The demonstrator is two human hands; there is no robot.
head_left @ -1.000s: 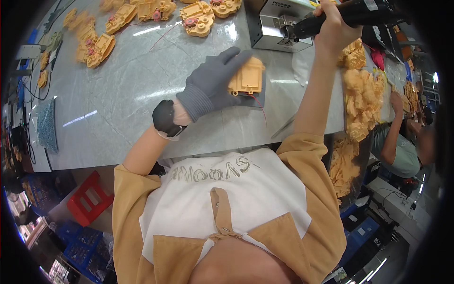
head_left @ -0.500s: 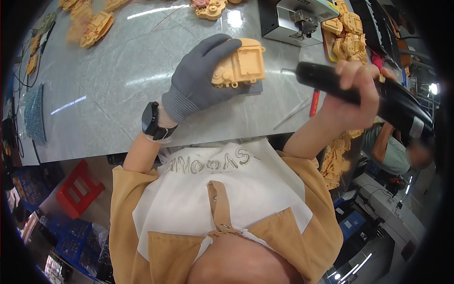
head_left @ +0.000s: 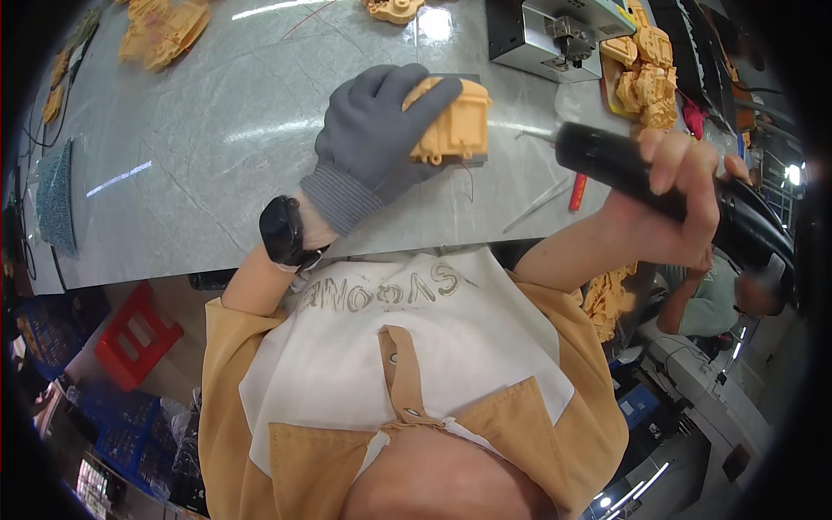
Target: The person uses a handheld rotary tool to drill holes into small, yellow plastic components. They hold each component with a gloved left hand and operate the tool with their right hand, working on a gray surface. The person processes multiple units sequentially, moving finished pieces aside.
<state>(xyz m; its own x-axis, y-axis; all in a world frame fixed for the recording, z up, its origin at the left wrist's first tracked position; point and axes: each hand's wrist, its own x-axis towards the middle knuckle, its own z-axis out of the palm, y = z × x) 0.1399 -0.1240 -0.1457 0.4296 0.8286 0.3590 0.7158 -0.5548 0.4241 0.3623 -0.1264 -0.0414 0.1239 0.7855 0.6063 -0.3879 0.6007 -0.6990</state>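
My left hand [head_left: 373, 130], in a grey knitted glove, is closed around a yellow-orange moulded plastic housing [head_left: 464, 126] over the tabletop. Part of a dark block [head_left: 478, 161] shows beneath the housing, and a thin wire hangs there. My bare right hand [head_left: 680, 186] grips a black electric screwdriver [head_left: 615, 160] held sideways, its thin bit pointing left toward the housing with a gap between them. Below the bit, tweezers [head_left: 537, 208] and a red-handled tool [head_left: 578, 191] lie on the table.
On the grey marbled table [head_left: 217, 191], a metal machine [head_left: 542, 43] stands at the far right beside piled yellow housings [head_left: 650, 78]. More housings [head_left: 173, 35] lie far left, near a bag of small blue-green pieces [head_left: 56, 199]. A red stool [head_left: 139, 338] is at lower left; another person [head_left: 706, 299] sits right.
The housing in my left hand has tilted and turned, and now shows a different face. My right hand and the screwdriver have shifted slightly right and down.
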